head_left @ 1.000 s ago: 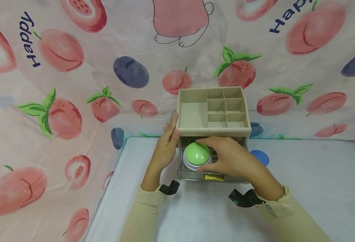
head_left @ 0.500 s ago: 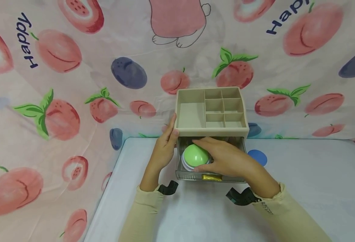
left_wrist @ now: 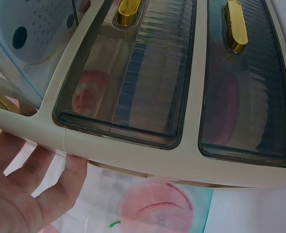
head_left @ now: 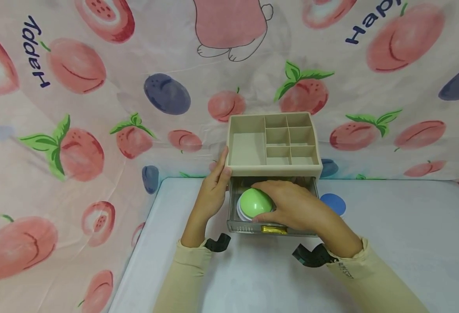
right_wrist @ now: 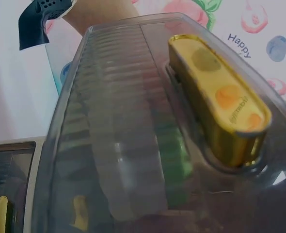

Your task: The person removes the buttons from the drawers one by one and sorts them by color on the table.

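A beige organizer [head_left: 274, 168] with an open compartmented top stands against the back cloth. Its smoky clear upper drawer [head_left: 245, 227], with a gold handle [head_left: 274, 229], is pulled out. Inside that drawer, at the left, sits a round container [head_left: 255, 202] with a green domed top and a pale base. My right hand [head_left: 297, 204] pinches it between thumb and fingers from the right; the green top leans slightly. My left hand [head_left: 212, 191] rests along the organizer's left side, its fingers [left_wrist: 60, 189] touching the beige frame in the left wrist view.
A round thing with a blue top [head_left: 333, 204] lies on the white table [head_left: 253, 278], just right of the drawer. More closed drawers with gold handles [left_wrist: 236, 26] sit below the pulled-out one. Fruit-printed cloth [head_left: 135, 61] hangs behind and to the left.
My right hand and the green-topped container have shifted slightly right and toward the drawer's front, and the container's tilt differs a little. My left hand keeps its place on the organizer.
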The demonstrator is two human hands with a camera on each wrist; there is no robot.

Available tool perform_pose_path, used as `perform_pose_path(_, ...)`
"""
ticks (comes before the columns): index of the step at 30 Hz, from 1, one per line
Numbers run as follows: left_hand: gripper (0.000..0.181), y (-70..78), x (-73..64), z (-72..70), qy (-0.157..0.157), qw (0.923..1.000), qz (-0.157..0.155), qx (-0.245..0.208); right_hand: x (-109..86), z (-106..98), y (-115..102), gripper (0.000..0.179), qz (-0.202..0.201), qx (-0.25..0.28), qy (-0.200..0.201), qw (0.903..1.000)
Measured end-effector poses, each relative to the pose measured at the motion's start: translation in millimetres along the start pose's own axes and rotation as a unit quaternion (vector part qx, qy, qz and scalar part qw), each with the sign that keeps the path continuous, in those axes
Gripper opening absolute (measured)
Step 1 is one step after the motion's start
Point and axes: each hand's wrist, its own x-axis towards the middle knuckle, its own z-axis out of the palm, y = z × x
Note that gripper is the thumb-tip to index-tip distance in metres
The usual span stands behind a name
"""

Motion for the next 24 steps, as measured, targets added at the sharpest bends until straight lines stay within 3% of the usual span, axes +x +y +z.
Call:
perform_pose_path(6,0.053,-0.2,-0.4,0.1,-0.001,1.0000,-0.005,0.001,-1.4,1,-1,0.071,-0.004,-0.010,0.015,0.9998)
perform_pose_path(14,0.053,0.7,0.5,0.6,-0.001,1.0000,-0.008,-0.002,-7.4,-2,-3,0.072,-0.016,-0.019,0.115,0.9930)
perform_pose_path(24,0.053,2.7,-0.8,-0.2,0.001,1.0000,-0.003,-0.003,-16.6,-15,-2,0.073,-0.030,0.032,0.182,0.9823)
